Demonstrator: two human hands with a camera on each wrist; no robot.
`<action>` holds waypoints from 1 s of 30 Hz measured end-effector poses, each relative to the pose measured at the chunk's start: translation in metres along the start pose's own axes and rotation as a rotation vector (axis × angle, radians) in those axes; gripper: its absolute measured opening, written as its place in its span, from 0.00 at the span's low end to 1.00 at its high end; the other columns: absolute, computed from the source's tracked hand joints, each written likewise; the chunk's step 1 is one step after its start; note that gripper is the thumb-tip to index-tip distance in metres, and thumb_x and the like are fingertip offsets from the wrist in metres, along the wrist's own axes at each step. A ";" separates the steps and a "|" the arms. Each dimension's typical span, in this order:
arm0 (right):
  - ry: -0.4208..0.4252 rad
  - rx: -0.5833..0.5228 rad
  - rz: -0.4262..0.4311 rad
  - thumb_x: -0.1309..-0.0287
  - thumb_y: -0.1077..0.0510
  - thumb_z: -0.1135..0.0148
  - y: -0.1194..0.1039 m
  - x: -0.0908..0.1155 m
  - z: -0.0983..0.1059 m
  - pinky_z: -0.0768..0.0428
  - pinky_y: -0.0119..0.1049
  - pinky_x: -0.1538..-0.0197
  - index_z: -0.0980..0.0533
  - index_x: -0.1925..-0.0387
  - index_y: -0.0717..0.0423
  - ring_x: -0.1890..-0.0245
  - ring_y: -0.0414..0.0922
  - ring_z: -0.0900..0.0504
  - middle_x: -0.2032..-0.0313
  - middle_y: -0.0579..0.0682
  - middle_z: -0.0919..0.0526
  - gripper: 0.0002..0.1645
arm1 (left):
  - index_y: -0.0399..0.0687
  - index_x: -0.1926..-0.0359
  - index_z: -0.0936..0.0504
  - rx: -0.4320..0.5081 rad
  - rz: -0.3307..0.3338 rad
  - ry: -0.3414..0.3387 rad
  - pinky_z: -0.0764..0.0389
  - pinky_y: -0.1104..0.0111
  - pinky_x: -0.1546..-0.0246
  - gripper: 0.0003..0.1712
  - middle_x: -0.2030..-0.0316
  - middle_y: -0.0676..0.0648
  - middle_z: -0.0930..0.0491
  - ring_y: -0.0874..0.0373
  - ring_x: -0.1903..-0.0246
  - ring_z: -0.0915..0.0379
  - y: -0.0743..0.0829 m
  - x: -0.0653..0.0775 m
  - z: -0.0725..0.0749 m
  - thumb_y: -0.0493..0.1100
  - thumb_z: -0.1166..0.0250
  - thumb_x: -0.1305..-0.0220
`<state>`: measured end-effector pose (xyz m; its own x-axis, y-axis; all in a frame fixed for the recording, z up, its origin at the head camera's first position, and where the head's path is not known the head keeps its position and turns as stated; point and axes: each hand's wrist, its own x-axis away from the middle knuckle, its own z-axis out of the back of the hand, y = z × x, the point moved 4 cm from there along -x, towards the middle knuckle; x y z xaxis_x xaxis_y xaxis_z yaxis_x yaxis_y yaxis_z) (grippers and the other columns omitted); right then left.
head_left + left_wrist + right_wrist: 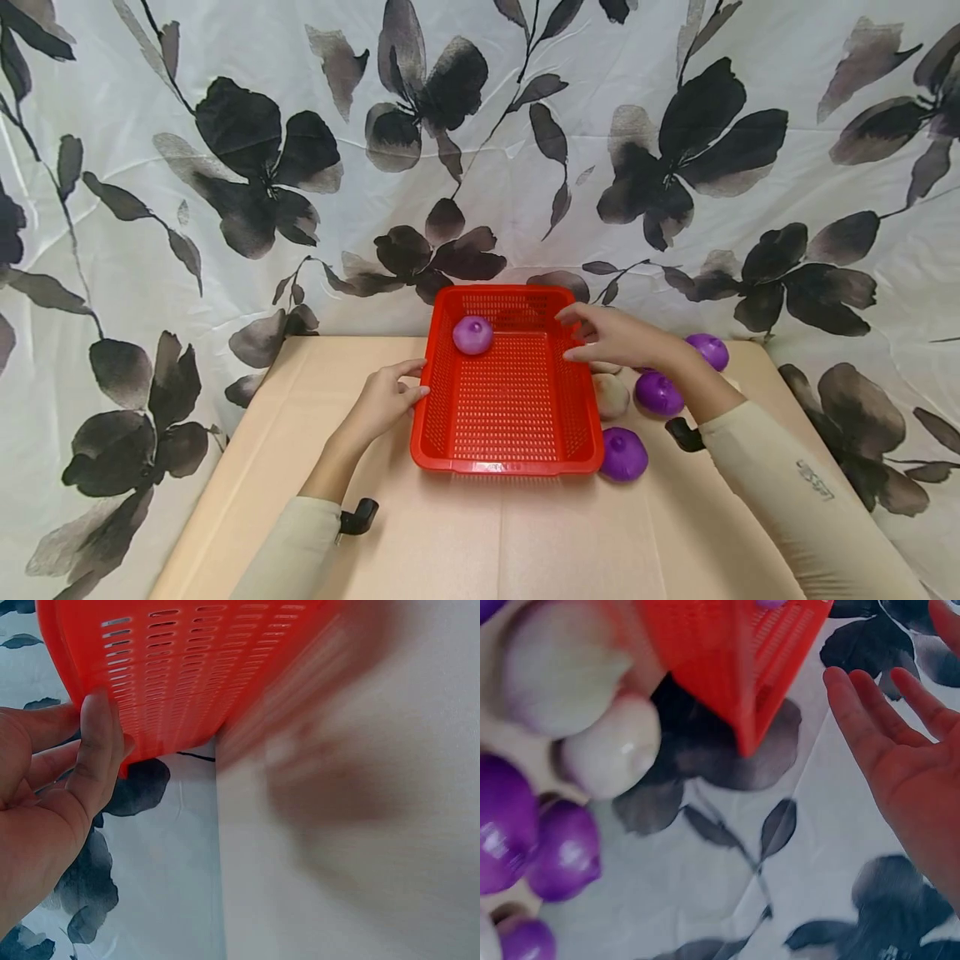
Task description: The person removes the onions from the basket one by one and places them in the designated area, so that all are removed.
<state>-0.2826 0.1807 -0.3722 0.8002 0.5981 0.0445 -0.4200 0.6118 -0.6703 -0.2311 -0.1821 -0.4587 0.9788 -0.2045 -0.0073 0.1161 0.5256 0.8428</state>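
A red plastic basket with perforated walls sits toward the back of the table. One purple onion lies inside it, near the far left corner. My left hand pinches the basket's left rim; in the left wrist view, thumb and fingers close on that edge, and the basket's underside shows over the table. At the far right rim my right hand hovers with its fingers spread. The right wrist view has this hand apart from the basket, holding nothing.
Right of the basket lie several purple onions and paler onions, partly hidden under the right forearm. A floral cloth hangs behind the table. Each wrist carries a small black camera.
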 end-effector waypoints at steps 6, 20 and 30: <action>-0.038 0.079 -0.027 0.38 0.48 0.27 -0.012 -0.044 -0.008 0.19 0.54 0.38 0.32 0.31 0.59 0.40 0.59 0.17 0.36 0.60 0.21 0.40 | 0.35 0.30 0.27 -0.001 0.016 0.006 0.16 0.66 0.75 0.32 0.44 0.33 0.18 0.55 0.79 0.18 -0.002 0.001 -0.001 0.32 0.32 0.34; 0.078 -0.152 -0.082 0.36 0.49 0.30 0.002 -0.126 -0.042 0.31 0.55 0.26 0.36 0.27 0.63 0.30 0.61 0.28 0.31 0.65 0.28 0.44 | 0.34 0.30 0.28 0.000 0.013 0.004 0.16 0.67 0.76 0.32 0.43 0.33 0.19 0.52 0.78 0.17 0.000 0.003 0.002 0.31 0.32 0.33; 0.205 -0.261 -0.166 0.36 0.49 0.30 0.021 -0.142 -0.091 0.33 0.54 0.25 0.35 0.25 0.55 0.27 0.58 0.30 0.28 0.59 0.29 0.43 | 0.35 0.30 0.28 -0.002 0.012 -0.004 0.15 0.63 0.75 0.32 0.43 0.33 0.19 0.52 0.79 0.17 0.001 0.001 0.003 0.32 0.32 0.34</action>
<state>-0.3664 0.0614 -0.4596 0.9285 0.3695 0.0368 -0.1752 0.5232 -0.8340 -0.2307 -0.1846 -0.4562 0.9795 -0.2016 0.0051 0.1047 0.5301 0.8415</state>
